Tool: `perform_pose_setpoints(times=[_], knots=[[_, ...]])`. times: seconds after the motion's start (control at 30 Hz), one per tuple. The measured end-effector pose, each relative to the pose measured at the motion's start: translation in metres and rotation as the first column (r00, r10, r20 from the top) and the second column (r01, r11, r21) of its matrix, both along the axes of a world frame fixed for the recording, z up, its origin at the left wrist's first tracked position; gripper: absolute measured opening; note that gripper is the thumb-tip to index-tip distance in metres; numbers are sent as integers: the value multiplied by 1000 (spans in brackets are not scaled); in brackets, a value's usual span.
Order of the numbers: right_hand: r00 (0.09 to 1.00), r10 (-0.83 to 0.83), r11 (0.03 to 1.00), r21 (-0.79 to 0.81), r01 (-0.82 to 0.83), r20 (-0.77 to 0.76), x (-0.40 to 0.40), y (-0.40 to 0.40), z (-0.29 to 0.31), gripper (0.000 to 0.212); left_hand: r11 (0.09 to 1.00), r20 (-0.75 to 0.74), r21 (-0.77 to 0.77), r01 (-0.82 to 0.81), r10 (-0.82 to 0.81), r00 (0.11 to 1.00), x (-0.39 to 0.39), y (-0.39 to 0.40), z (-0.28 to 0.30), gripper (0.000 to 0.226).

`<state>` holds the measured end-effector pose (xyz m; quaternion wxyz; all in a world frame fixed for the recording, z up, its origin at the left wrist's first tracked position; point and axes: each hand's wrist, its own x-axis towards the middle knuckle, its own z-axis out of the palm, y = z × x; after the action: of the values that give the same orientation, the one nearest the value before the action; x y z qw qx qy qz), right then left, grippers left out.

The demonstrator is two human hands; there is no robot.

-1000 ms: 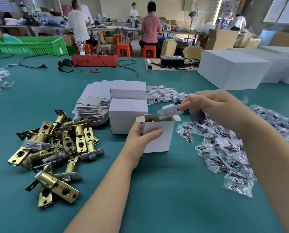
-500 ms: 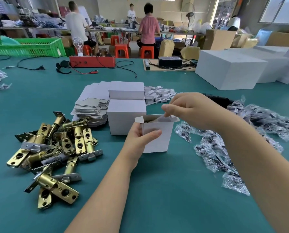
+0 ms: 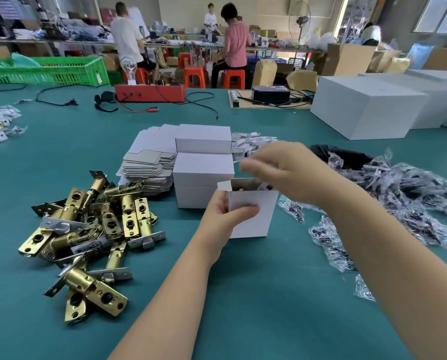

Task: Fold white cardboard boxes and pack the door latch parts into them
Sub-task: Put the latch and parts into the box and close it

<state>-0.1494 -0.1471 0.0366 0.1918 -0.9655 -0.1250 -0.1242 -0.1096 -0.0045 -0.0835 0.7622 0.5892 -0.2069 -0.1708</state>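
1. Your left hand grips the small white box that stands upright on the green table, thumb across its front face and fingers curled round its left edge.
2. The box top is open, with one flap sticking up at the left corner and something dark and brassy showing just inside the mouth.
3. Your right hand hovers right over that open mouth with its fingers bent downward and blurred. I cannot tell whether it pinches a flap or anything else.
4. To your left, the pile of brass door latch parts lies loose on the table, well apart from the box you hold.
5. Just behind the held box sit two closed white boxes, one stacked on the other.
6. Beside those, further left, is the stack of flat unfolded cartons.
7. On your right, a heap of clear plastic bags with small dark pieces inside spreads across the table, its nearest bags just beside the box.
8. Far right, large white cartons stand on the table.
9. At the back, a green crate and a red device with trailing cables rest near the far edge.
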Motion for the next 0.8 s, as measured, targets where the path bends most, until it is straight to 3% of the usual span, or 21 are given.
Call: perform_pose_setpoints(times=[0.07, 0.1, 0.13, 0.2, 0.3, 0.37, 0.57, 0.7, 0.8], knots=[[983, -158, 951, 282, 125, 98, 11, -21, -11, 49, 1000, -14, -11, -2, 2, 1000, -1, -1, -1, 47], [956, -279, 910, 342, 234, 89, 19, -35, -20, 43, 1000, -22, -21, -1, 0, 1000, -1, -1, -1, 45], [917, -396, 875, 325, 359, 54, 28, -49, -32, 37, 1000, -22, -30, 1, -1, 1000, -2, -1, -1, 45], [841, -539, 830, 138, 540, -48, 43, -75, -57, 32, 999, -12, -39, 8, -8, 1000, -2, -2, 1, 51], [793, -581, 813, -178, 554, -185, 57, -103, -85, 49, 999, 1, -47, 23, -23, 1000, -2, -1, 3, 58], [761, -607, 790, -276, 548, -227, 64, -111, -96, 52, 998, -1, -53, 25, -25, 1000, -2, -1, 3, 55], [684, -713, 691, -316, 650, -154, 72, -106, -108, 44, 998, -3, -59, 20, -21, 1000, -2, -1, 1, 41], [689, -717, 684, -300, 665, -105, 70, -111, -105, 18, 997, 19, -63, 35, -34, 999, -2, -1, 3, 36], [703, -709, 689, -272, 672, -60, 65, -117, -108, 24, 996, 25, -79, 45, -43, 999, -2, -1, 2, 37]])
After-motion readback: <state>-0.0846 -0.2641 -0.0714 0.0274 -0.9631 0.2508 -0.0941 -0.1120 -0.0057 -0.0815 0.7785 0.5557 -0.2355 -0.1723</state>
